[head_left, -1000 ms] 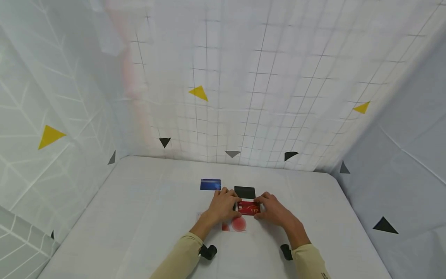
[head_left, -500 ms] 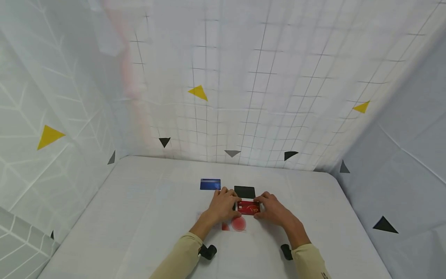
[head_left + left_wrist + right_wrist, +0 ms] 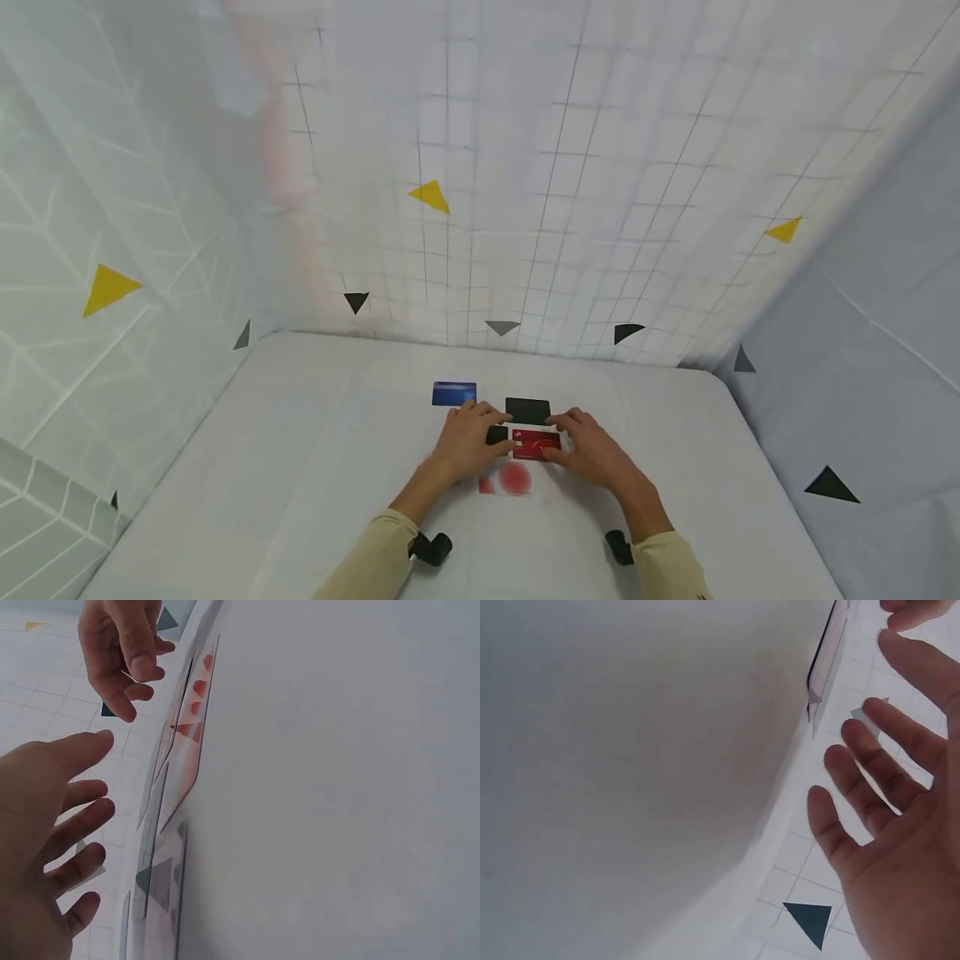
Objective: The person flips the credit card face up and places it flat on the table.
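Note:
A red card (image 3: 531,443) with a gold chip lies on the white table between both hands. My left hand (image 3: 467,437) hovers at its left side, fingers loosely spread and holding nothing. At the card's right edge, my right hand (image 3: 596,452) has relaxed fingers, with thumb and fingertips overlapping that edge in the head view. The left wrist view shows air around the left hand (image 3: 37,817), and the right wrist view shows the right hand (image 3: 900,795) with fingers apart. A black card (image 3: 497,435) sits left of the red one, partly hidden by the left hand.
Another black card (image 3: 527,410) lies just behind the red card. A blue card (image 3: 453,393) is farther left. In front lies a pale card with red circles (image 3: 514,477). White sheeting (image 3: 525,208) with grid lines and triangles encloses the table's back and sides.
My left hand has let go of the red card and drawn slightly left, uncovering more of the black card. The right hand's fingers have loosened from the red card's right edge.

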The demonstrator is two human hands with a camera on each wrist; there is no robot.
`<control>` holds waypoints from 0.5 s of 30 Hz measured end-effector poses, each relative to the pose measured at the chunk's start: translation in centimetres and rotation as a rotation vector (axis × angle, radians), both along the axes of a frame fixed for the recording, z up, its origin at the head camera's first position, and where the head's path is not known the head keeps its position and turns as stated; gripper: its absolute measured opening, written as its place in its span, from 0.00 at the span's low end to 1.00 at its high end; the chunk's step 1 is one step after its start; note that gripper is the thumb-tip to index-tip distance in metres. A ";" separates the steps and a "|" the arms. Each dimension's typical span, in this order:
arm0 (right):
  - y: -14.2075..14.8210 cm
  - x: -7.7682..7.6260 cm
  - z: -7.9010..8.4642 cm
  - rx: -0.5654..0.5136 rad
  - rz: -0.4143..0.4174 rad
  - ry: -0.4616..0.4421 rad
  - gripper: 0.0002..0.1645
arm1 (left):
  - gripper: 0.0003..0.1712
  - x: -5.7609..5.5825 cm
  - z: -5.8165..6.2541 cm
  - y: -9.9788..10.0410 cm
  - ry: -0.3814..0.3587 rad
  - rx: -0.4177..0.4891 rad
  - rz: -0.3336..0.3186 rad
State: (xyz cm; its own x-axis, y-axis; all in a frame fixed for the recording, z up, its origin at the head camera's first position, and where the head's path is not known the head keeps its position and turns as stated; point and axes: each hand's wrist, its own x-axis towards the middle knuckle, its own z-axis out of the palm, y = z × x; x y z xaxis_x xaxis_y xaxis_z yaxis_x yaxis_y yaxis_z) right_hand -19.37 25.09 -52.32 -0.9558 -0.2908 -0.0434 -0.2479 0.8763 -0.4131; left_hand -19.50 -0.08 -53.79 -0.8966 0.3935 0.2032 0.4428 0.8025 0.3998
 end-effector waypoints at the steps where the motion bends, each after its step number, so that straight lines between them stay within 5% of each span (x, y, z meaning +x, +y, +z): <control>1: -0.1 0.0 0.1 -0.014 0.003 0.010 0.33 | 0.29 0.1 0.1 -0.3 0.004 0.018 0.007; 15: -1.8 0.6 1.1 -0.079 0.052 0.083 0.32 | 0.29 0.7 0.3 -5.1 0.039 0.083 0.117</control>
State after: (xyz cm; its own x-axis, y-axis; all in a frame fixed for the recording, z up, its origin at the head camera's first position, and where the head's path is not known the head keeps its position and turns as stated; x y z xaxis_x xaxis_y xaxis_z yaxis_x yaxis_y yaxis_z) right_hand -18.75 23.27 -51.22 -0.9386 -0.3398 0.0600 -0.3285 0.8267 -0.4569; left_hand -18.83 -5.13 -53.47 -0.9260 0.2675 0.2664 0.3651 0.8143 0.4513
